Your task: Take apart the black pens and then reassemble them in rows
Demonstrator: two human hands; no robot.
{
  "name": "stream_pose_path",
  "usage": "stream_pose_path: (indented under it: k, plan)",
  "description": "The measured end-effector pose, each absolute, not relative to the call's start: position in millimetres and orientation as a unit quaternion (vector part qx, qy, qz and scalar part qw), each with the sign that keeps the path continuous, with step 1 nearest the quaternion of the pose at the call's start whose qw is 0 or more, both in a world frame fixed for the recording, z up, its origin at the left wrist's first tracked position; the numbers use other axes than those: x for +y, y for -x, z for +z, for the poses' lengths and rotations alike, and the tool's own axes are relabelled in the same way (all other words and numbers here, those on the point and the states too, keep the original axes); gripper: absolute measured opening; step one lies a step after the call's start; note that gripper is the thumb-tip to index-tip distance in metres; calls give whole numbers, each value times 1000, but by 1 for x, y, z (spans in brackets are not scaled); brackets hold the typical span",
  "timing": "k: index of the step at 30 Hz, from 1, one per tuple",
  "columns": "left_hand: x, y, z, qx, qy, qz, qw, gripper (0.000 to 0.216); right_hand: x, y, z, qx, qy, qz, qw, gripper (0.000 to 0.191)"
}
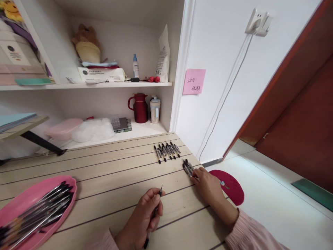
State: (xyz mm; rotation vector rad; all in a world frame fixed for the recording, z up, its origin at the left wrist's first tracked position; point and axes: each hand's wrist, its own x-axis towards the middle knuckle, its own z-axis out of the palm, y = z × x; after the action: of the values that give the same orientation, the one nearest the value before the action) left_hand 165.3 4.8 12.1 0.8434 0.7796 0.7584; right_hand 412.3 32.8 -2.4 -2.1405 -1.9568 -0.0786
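Observation:
My left hand (145, 215) is closed around a slim black pen (155, 211), its thin bare tip pointing up and away from me. Over by the table's right edge, my right hand (206, 182) has its fingertips pinched at the near end of a small bunch of black-and-silver pen parts (187, 167). Exactly what lies between those fingers is hidden. Just beyond, several similar short pen parts (166, 151) with black ends lie side by side in a slanting row. At the left, a pink oval tray (73, 189) holds many long pen pieces (49, 203), partly blurred.
Behind the striped wooden table (111, 173) are white shelves (130, 84) with a red jug (140, 108), a pale cup (155, 110) and a plastic bag (93, 130). A small stand (31, 128) occupies the back left. A red round stool seat (231, 185) is beyond the right edge.

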Motion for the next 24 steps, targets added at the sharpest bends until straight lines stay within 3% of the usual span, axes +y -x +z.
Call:
stream_pose_path:
  k: [12, 15, 19, 24]
  plan:
    - [5, -167, 12, 363, -350, 376, 777, 27, 27, -406, 8, -660, 734, -11, 158, 15]
    - [6, -170, 10, 347, -284, 434, 782, 23, 8, -385, 18, -669, 705, 76, 225, 16]
    - [7, -176, 7, 292, -176, 485, 805, 20, -22, -338, 14, -700, 580, 315, 272, 13]
    - [9, -181, 7, 272, -138, 521, 797, 17, -33, -305, -1, -678, 562, 340, 330, 10]
